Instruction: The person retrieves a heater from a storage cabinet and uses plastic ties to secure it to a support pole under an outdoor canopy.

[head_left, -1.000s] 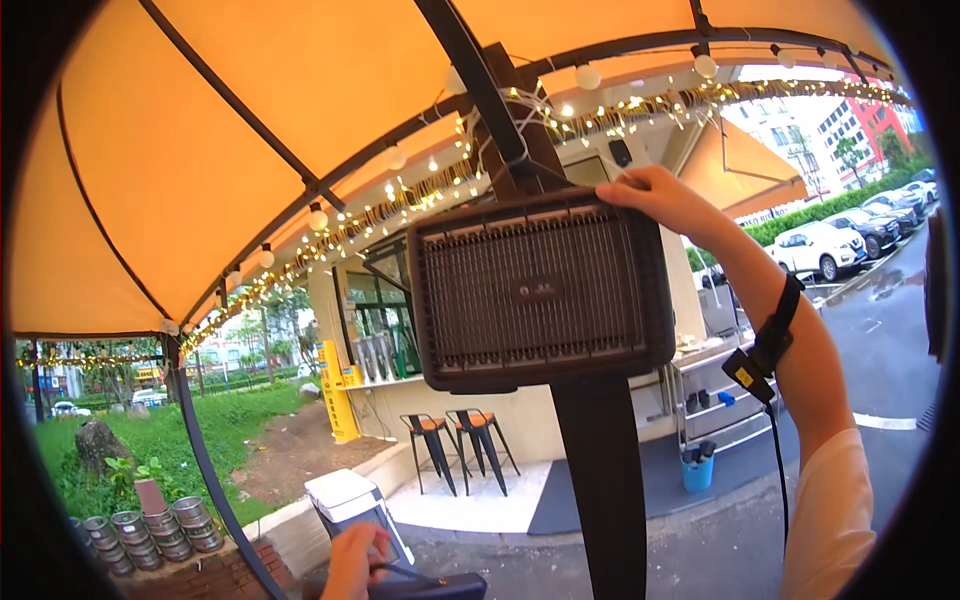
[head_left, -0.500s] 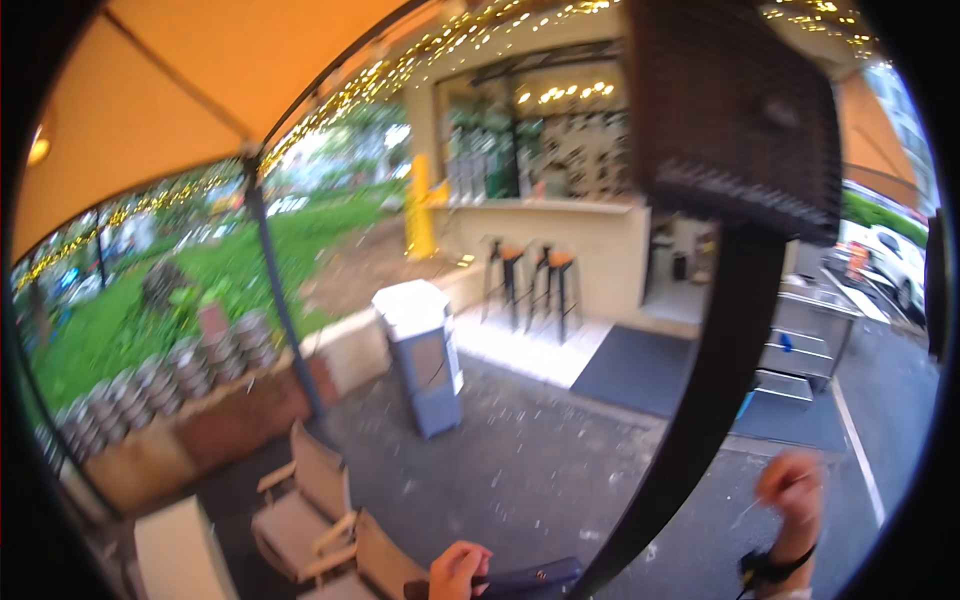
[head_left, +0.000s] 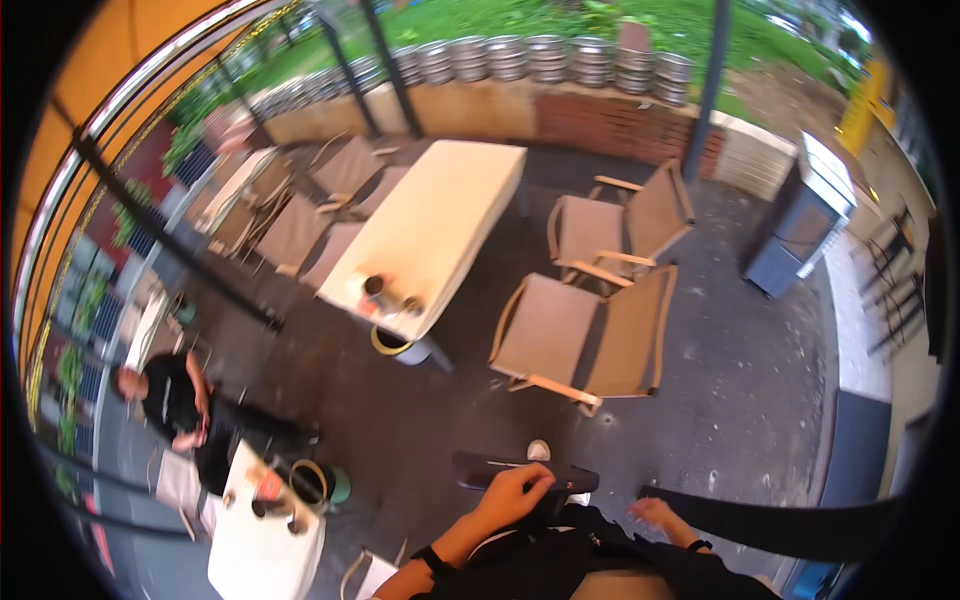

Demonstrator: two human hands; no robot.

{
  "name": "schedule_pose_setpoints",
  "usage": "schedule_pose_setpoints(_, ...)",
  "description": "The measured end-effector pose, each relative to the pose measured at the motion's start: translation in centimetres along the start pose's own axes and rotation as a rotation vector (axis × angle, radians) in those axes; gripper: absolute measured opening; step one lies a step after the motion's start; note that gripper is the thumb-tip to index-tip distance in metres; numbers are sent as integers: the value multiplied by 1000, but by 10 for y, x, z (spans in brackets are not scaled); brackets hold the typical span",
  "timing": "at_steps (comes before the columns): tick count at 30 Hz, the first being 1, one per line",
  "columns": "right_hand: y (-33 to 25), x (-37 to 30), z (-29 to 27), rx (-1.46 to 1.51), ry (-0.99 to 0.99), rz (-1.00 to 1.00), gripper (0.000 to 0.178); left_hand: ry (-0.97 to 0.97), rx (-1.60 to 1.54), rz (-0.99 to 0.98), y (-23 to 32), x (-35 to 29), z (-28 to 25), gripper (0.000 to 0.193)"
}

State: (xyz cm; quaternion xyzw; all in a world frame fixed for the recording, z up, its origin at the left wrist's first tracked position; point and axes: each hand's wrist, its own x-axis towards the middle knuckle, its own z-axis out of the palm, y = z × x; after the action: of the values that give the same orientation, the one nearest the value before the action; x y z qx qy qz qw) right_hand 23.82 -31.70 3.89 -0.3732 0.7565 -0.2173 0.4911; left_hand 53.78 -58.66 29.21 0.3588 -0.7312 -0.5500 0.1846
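Observation:
My left hand [head_left: 512, 498] is curled at a long dark navy device [head_left: 480, 468] with a rounded end, carried low in front of my legs. Its exact kind I cannot make out, and the grip is partly covered by my fingers. My right hand [head_left: 655, 515] hangs out to the right, loosely open with nothing in it, slightly blurred. Just beyond that hand, a wide black post [head_left: 770, 525] reaches toward the right edge. One of my light shoes [head_left: 539, 451] shows past the device.
Tan folding chairs [head_left: 545, 330] stand ahead, beside a long cream table [head_left: 440, 210] with cups. A nearer table [head_left: 230, 560] is at lower left, by a seated person [head_left: 175, 400]. A grey air cooler [head_left: 800, 220] stands right; metal kegs [head_left: 545, 60] line the low wall.
My view has swung left and down, bringing the tables and seated person into sight. My right hand has dropped from its raised position; the left still carries the dark device.

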Motion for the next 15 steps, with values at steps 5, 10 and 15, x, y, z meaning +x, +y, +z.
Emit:
schedule_pose_setpoints(5, -28, 55, 68, -267, -653, 66, 32, 462, -105, -216, -86, -83, -69, 15)
schedule_pose_setpoints(10, -168, 127, 103, -437, -691, -62, 31, 716, -123, -381, -174, -153, -135, 16)
schedule_pose_setpoints(15, -325, 197, 174, -522, -714, -223, 30, 934, -46, -454, -228, -181, -230, 19)
